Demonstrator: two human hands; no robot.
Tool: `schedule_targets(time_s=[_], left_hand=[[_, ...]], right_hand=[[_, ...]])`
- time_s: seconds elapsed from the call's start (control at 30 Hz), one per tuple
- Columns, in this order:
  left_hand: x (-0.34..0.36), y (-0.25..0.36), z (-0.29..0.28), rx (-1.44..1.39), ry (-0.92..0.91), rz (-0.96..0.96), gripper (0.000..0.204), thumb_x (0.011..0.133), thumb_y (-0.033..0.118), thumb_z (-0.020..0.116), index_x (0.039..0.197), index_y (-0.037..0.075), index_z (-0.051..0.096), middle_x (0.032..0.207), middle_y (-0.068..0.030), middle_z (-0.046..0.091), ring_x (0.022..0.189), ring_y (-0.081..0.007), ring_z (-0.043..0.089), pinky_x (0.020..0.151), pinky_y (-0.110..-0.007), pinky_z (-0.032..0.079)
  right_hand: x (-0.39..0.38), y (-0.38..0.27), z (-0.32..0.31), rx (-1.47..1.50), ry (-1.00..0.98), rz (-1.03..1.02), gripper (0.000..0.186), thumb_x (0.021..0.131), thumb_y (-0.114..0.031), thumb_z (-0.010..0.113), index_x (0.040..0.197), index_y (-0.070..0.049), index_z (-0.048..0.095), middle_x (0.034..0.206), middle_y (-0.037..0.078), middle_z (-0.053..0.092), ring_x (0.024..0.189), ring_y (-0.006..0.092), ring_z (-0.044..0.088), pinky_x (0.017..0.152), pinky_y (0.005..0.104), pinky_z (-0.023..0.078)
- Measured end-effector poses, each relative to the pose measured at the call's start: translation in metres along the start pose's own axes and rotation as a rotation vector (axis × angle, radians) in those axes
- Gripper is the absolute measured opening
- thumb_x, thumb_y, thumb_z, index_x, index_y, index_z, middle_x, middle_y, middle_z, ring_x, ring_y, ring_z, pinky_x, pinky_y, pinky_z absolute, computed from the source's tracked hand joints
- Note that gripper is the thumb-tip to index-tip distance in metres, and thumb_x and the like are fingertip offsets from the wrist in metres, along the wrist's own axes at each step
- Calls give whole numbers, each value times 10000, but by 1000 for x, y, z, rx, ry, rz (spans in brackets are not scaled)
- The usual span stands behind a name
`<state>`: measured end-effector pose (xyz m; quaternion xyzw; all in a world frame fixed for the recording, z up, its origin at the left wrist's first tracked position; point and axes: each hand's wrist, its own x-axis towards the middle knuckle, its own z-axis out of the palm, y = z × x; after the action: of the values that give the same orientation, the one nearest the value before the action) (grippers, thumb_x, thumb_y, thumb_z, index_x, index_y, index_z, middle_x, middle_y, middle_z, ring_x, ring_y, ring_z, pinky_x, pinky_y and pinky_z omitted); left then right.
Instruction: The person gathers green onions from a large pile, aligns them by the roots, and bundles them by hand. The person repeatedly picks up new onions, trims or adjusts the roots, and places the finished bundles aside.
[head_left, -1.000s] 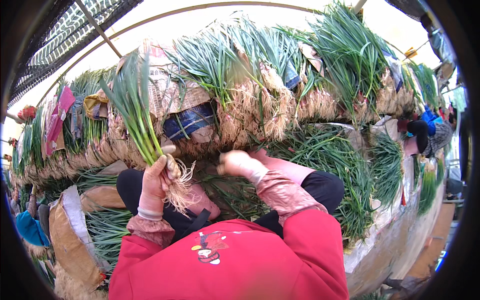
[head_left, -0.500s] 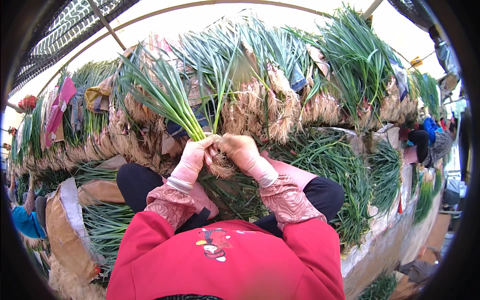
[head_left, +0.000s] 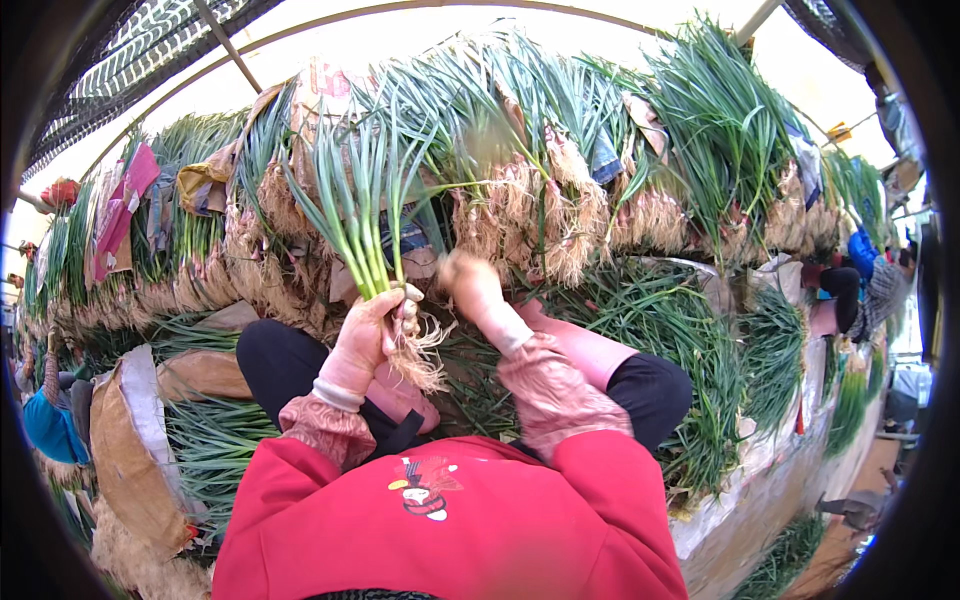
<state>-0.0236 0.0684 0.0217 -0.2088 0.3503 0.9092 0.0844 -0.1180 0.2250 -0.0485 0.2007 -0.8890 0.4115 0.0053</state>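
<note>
A small bunch of green garlic (head_left: 371,250) stands in my left hand (head_left: 368,335), whose fingers are closed round the pale lower stems. Its leaves fan upward and its tan roots (head_left: 418,358) hang out below and to the right of the fist. Just right of the bunch, apart from it, is my right hand (head_left: 472,290). Motion smears its fingers, so whether it holds anything cannot be made out. Behind both hands rises a long heap of green garlic (head_left: 520,205), with the shaggy roots facing me.
Loose green leaves (head_left: 650,350) lie about my knees, with more on the left (head_left: 215,450) beside a brown and white sack (head_left: 135,440). Cloths and a pink piece (head_left: 125,215) drape the heap. Other people sit at the far left, in a blue top (head_left: 55,430), and far right (head_left: 870,290).
My hands have come apart. The left has moved slightly left and down with the bunch, which now stands more upright. The right has shifted a little up and stays blurred.
</note>
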Motion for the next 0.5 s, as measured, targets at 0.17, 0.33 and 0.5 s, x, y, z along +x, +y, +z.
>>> schedule_targets(time_s=[0.17, 0.33, 0.5], left_hand=[[-10, 22, -21, -87, 48, 125, 327, 887, 112, 558, 1163, -63, 536, 800, -93, 613, 601, -127, 543, 614, -276, 516], [2, 20, -18, -70, -63, 143, 283, 875, 95, 568, 1114, -57, 554, 830, -109, 621, 630, -161, 584, 625, -285, 528], [2, 39, -20, -98, -25, 348, 289, 859, 91, 570, 1126, -18, 554, 890, -117, 615, 812, -198, 593, 810, -354, 516]], right_hand=[[46, 8, -8, -316, -688, -258, 303, 806, -373, 600, 918, -95, 645, 815, 152, 637, 787, 321, 647, 711, 426, 522], [65, -10, 30, -196, -316, -17, 536, 786, -283, 670, 1224, -36, 483, 956, 167, 653, 854, 320, 652, 736, 406, 517], [19, 5, 24, -470, -1771, -305, 420, 731, -233, 677, 1113, -72, 608, 901, 145, 668, 818, 309, 657, 724, 400, 526]])
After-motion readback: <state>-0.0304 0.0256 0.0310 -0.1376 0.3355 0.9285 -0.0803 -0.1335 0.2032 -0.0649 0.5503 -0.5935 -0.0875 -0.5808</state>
